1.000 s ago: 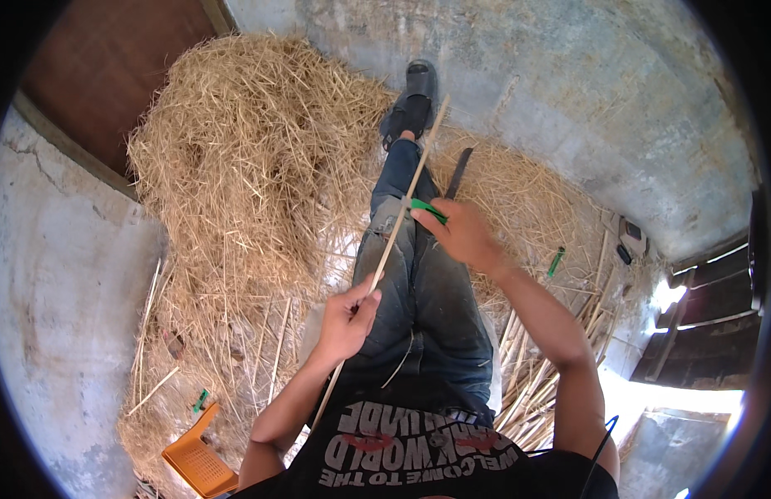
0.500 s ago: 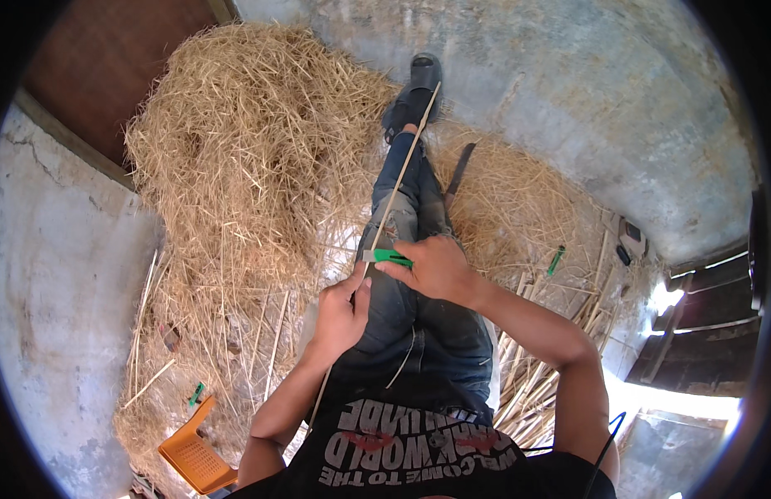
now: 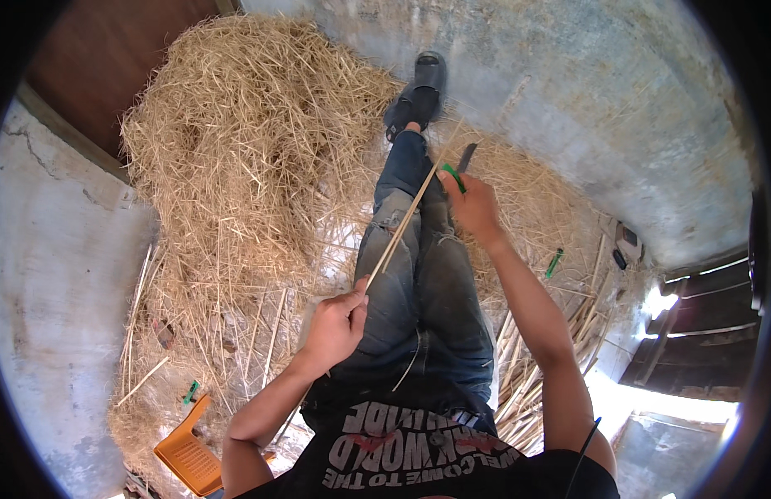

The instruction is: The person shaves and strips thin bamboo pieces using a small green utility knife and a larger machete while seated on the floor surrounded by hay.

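A thin pale strip, looking like split bamboo (image 3: 412,206), slants over my outstretched jeans-clad legs toward my shoes. Its near end is pinched between the thumb and fingers of my left hand (image 3: 334,331). My right hand (image 3: 473,206) grips a green utility knife (image 3: 453,176) beside the far part of the strip. The knife's blade is hard to make out against the strip. A thin sliver (image 3: 394,253) runs alongside the strip over my knee.
A big straw heap (image 3: 236,150) rises at the far left. A dark long blade (image 3: 468,156) lies past my right hand. Other green cutters rest on the floor, one right (image 3: 555,263), one left (image 3: 191,392). Split sticks (image 3: 527,391) lie right; an orange plastic chair (image 3: 186,456) stands near left.
My right hand has slid the utility knife away from my left hand, out along the strip toward my feet. A sliver now shows beside the strip. My left hand stays nearly in place.
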A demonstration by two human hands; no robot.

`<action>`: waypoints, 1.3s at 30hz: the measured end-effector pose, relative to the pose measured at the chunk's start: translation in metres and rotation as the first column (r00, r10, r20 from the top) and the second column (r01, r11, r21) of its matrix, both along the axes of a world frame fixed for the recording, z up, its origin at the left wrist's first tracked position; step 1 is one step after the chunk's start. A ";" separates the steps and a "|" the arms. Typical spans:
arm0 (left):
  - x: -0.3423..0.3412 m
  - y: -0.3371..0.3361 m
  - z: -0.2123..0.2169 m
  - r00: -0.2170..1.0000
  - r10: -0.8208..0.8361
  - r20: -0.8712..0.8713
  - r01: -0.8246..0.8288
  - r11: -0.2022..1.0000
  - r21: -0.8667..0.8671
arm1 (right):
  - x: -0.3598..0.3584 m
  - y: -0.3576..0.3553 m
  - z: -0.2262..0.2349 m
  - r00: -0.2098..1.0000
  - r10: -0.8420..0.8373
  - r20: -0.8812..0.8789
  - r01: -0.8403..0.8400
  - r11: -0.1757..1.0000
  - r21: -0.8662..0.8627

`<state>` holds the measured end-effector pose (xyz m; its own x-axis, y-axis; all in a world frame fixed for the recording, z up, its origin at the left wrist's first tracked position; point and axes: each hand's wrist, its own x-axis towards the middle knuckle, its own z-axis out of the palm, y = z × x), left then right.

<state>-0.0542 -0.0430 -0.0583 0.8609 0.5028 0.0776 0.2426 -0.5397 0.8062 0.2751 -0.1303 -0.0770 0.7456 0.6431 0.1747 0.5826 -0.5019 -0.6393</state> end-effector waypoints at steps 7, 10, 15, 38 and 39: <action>-0.026 -0.009 -0.021 0.999 0.024 0.049 -0.019 0.996 -0.092 | -0.018 -0.007 0.006 0.990 0.133 -0.052 -0.132 0.991 0.028; -0.034 -0.014 -0.034 0.995 0.045 0.088 -0.029 0.984 -0.176 | -0.022 -0.007 0.003 0.972 0.226 -0.060 -0.222 0.972 0.073; -0.044 -0.009 -0.042 0.998 0.071 -0.001 -0.069 0.965 -0.253 | -0.019 -0.005 0.004 0.942 0.276 -0.193 -0.265 0.961 0.079; -0.050 0.018 -0.046 0.996 0.068 0.058 -0.026 0.836 -0.547 | -0.004 0.026 -0.005 0.853 0.229 -0.469 -0.191 0.973 0.126; -0.052 0.019 -0.049 0.995 0.084 0.047 -0.043 0.826 -0.562 | -0.010 0.025 -0.003 0.862 0.244 -0.445 -0.204 0.969 0.137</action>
<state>-0.1066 -0.0242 -0.1069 0.8287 0.5306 -0.1784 0.1956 0.0241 0.9804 0.2656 -0.1053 -0.0801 0.5926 0.8006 -0.0886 0.3074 -0.3265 -0.8938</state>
